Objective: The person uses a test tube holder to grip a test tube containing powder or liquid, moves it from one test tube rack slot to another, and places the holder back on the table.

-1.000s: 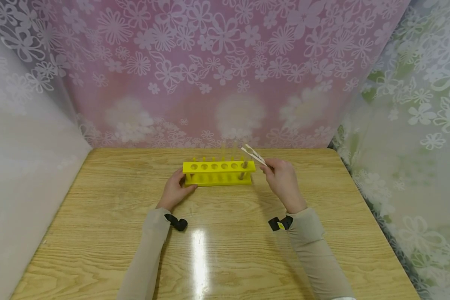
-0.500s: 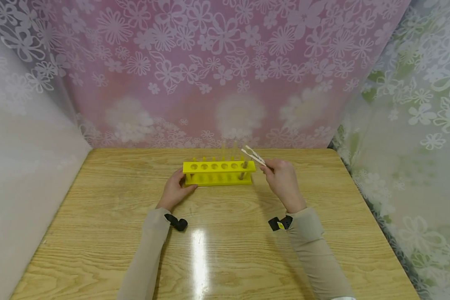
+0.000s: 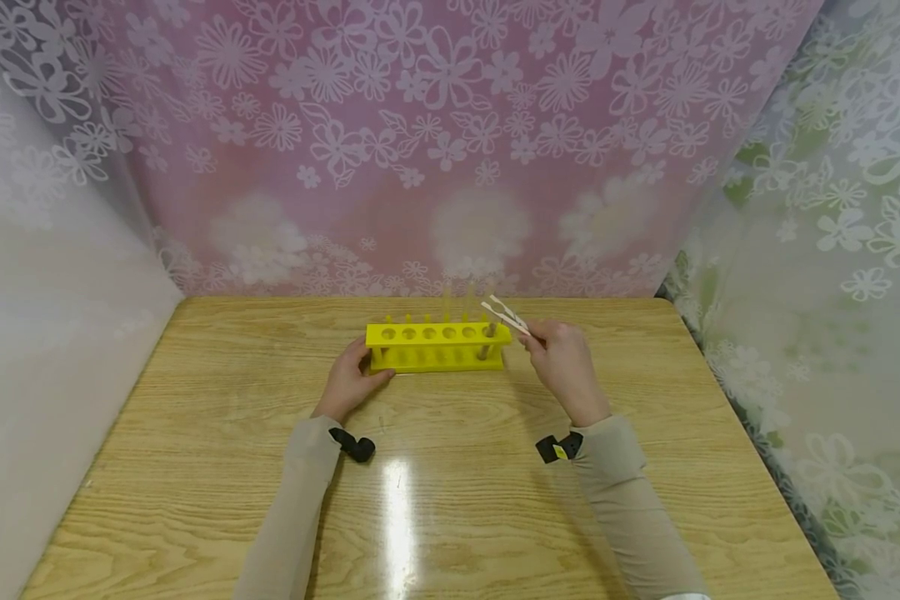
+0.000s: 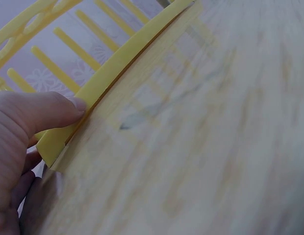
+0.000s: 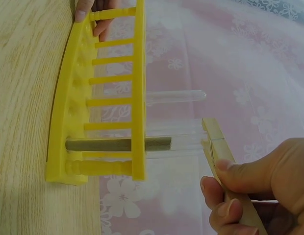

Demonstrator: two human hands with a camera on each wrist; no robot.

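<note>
A yellow test tube rack (image 3: 438, 335) stands on the table. My left hand (image 3: 348, 383) grips its left end, the thumb (image 4: 63, 111) on the base's front edge and the fingers behind. In the rack's rightmost hole stands a test tube (image 5: 117, 144) with dark grey-brown contents and a clear upper part. My right hand (image 3: 566, 367) holds a wooden test tube clamp (image 5: 223, 156), thumb on one side and curled fingers on the other. The clamp's jaws are spread at the tube's top end. Whether they surround the tube I cannot tell.
Clear tubes (image 5: 176, 95) stand on pegs along the rack's back. The wooden table (image 3: 457, 467) reaches back to a pink flowered curtain (image 3: 435, 167), with pale curtains at both sides. Each wrist carries a black camera.
The clamp in my right hand has come down slightly, toward the tube's top. The left hand and the rack have stayed where they were.
</note>
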